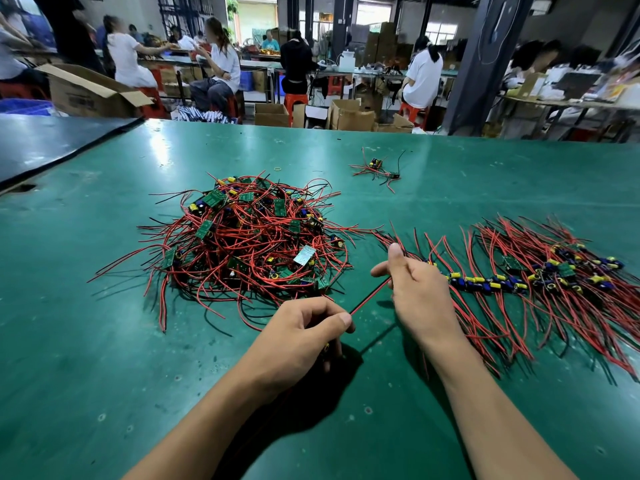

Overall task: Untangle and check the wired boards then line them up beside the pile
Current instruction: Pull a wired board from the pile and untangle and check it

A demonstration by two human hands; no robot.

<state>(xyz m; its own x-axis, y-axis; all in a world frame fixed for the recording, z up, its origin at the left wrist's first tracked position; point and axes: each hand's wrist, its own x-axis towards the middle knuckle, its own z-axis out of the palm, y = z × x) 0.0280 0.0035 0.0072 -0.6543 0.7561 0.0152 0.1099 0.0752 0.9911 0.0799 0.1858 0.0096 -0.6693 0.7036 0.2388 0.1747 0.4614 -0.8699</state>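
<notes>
Between the hands a red wire (370, 295) runs taut, its long axis slanting from near-left to far-right. Left hand (304, 336) pinches its near end; right hand (412, 285) grips the far end, nearer the row (519, 282). Pile (249, 233) lies far-left.

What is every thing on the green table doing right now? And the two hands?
Pile of wired boards: tangled in a heap.
Row of boards: lined up, wires combed out flat.
Small bunch: lying apart, far side of table.
Rubber band: lying loose beyond the pile.
Red and black wire: pulled straight between both hands.
Left hand: closed, pinching the wire.
Right hand: closed on the wire's other end.
</notes>
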